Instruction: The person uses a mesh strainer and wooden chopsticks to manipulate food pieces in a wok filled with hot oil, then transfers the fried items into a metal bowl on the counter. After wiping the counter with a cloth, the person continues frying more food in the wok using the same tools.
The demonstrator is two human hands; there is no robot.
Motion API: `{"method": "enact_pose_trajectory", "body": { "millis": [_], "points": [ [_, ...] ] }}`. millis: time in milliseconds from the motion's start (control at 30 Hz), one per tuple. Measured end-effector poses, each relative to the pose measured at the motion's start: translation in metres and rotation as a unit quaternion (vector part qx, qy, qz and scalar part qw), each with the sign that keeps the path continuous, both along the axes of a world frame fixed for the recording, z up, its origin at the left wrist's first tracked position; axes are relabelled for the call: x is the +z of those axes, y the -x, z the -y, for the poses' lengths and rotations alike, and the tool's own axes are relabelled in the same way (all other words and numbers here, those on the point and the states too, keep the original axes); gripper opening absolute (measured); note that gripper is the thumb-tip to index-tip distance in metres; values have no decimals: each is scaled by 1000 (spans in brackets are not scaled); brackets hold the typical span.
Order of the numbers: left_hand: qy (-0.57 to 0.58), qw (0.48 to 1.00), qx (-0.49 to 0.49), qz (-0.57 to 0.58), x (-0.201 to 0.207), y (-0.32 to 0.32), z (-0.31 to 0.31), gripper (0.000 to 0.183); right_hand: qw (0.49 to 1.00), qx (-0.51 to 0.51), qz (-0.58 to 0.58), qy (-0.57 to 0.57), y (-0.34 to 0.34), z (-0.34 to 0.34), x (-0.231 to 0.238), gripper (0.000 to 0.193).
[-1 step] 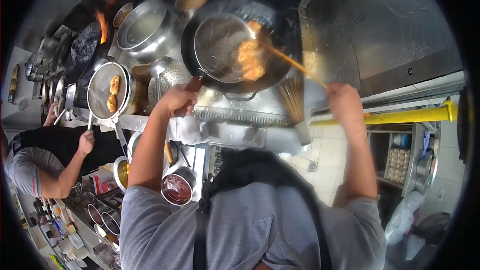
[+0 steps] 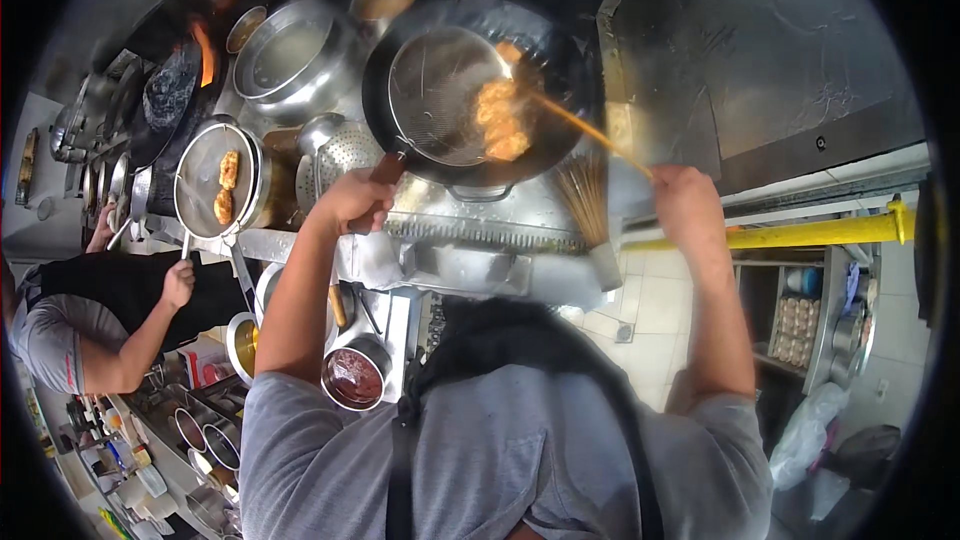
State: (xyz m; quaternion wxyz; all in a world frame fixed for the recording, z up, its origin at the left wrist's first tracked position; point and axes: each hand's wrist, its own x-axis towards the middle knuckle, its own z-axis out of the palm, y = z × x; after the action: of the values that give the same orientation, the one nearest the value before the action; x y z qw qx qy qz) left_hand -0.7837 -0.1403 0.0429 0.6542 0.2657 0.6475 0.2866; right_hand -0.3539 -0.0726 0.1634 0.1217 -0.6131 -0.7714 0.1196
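Note:
My left hand (image 2: pixel 350 205) is closed round the brown handle (image 2: pixel 387 169) of a round mesh strainer (image 2: pixel 437 90). The strainer rests over a large black wok (image 2: pixel 545 145) with two loop handles. Golden-brown fried pieces (image 2: pixel 503 118) lie at the strainer's right side, with a smaller one just beyond them. My right hand (image 2: pixel 688 202) grips the near end of a long, thin wooden stick (image 2: pixel 592 130). Its far end reaches the fried pieces; whether it is one stick or a pair of chopsticks I cannot tell.
Left of the wok are a perforated ladle (image 2: pixel 343 155), a steel pot (image 2: pixel 285 55) and another strainer (image 2: pixel 205 195) holding fried pieces. A bamboo brush (image 2: pixel 580 195) lies at the stove's front. A co-worker's hand (image 2: pixel 178 283) holds a handle at left. A yellow pipe (image 2: pixel 800 234) runs right.
The co-worker's hand has shifted slightly to the right. My hands, the strainer and the fried pieces look almost the same.

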Motion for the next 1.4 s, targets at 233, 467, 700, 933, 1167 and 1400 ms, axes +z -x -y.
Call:
{"method": "enact_pose_trajectory", "body": {
  "millis": [233, 467, 700, 933, 1167, 1400],
  "points": [
    [7, 1000, 9, 17, 7, 2, 3, 10, 997, 52, 65, -2, 18, -9, -7, 20],
    [-8, 999, -18, -25, 9, 3, 3, 11, 992, 61, 112, 3, 32, -20, -14, 20],
    [-61, 988, -104, -100, 25, -12, 2, 12, 979, 82, 183, -24, 74, -27, 3, 20],
    [-118, 969, -92, -195, -1, -2, 1, 12, 974, 55, 220, 29, 71, -32, 40, 22],
    [-166, 950, -121, -234, 9, -18, 0, 22, 971, 56, 229, 41, 70, -42, 39, 21],
    [-213, 914, -173, -299, 1, -16, 2, 21, 980, 72, 184, 9, 71, -54, -24, 21]
  ]
}}
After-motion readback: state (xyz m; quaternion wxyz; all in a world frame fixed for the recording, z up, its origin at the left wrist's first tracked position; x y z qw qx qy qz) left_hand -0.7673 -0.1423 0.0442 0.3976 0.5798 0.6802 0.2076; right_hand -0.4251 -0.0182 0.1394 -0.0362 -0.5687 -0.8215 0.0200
